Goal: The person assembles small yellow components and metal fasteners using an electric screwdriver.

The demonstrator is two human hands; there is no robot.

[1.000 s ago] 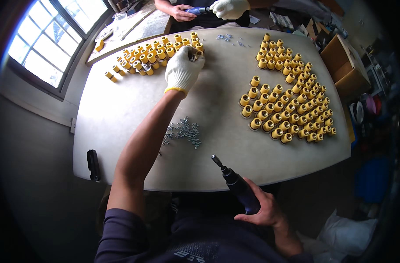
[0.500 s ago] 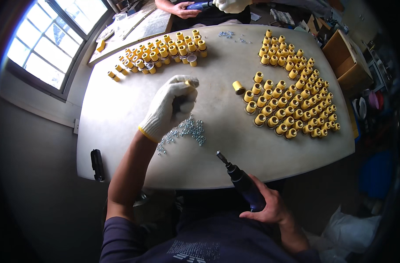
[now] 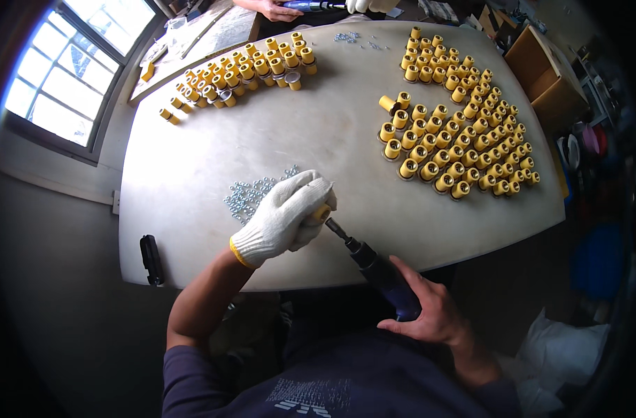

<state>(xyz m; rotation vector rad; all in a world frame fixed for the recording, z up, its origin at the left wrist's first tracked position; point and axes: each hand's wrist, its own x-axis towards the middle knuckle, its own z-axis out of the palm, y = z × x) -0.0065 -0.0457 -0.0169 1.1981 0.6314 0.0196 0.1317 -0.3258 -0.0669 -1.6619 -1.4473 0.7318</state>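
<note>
My left hand [image 3: 284, 214], in a white knit glove with a yellow cuff edge, is closed around a small yellow cylinder [image 3: 321, 213], mostly hidden by the fingers. It is above the table's near half, beside a scatter of small shiny metal nuts [image 3: 244, 199]. My bare right hand [image 3: 433, 310] grips a dark blue and black power screwdriver [image 3: 384, 279]. Its socket tip points up and left, right at the end of the held cylinder; whether they touch I cannot tell.
Many yellow cylinders with dark bores [image 3: 457, 153] stand at the right; one lies tipped [image 3: 388, 104] at their edge. Another group [image 3: 248, 70] stands far left. A black tool-like object [image 3: 151, 260] lies near the left edge. Across the table a person's hands [image 3: 280, 10] hold a blue tool.
My left hand has come nearer and right, bringing the cylinder to the screwdriver's tip. The tipped cylinder at the right has shifted against its group. The view has moved slightly.
</note>
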